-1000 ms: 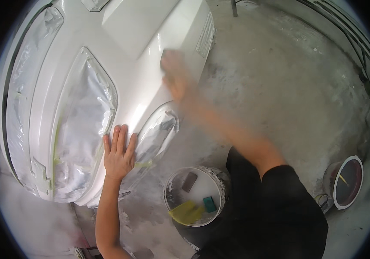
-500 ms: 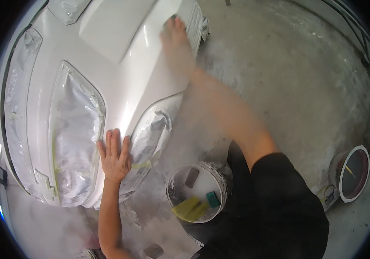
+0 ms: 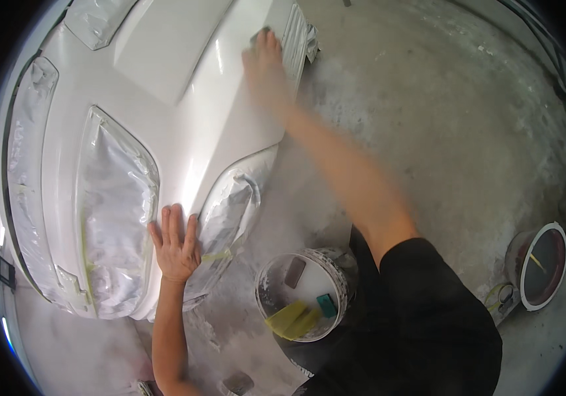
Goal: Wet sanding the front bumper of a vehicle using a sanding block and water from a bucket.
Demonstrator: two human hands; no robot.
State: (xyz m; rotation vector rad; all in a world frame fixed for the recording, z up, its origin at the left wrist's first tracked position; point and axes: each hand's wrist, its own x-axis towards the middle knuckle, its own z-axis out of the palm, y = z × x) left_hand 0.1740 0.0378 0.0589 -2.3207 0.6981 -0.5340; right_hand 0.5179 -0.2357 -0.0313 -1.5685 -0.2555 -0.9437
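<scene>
A white car body panel [image 3: 164, 119] fills the left, its lamps and openings masked with wrinkled clear film [image 3: 118, 204]. My left hand [image 3: 176, 251] rests flat on the panel with fingers spread, between two masked areas. Farther up, my right hand [image 3: 266, 69] presses down on the panel near its right edge. Under its fingertips shows a small dark grey pad [image 3: 261, 34], mostly covered by the fingers. Motion smears that hand and forearm a little.
Close to my legs stands a bucket [image 3: 256, 297] of cloudy liquid holding a yellow sheet [image 3: 293, 320], a teal block [image 3: 326, 305] and a brown-grey block [image 3: 294, 272]. At the right lies a round white-rimmed container [image 3: 526, 284]. Cables [image 3: 547, 46] run along the far right.
My right hand has shifted slightly left and down over the panel with the pad. My left hand keeps its place; the whole view has tilted a little.
</scene>
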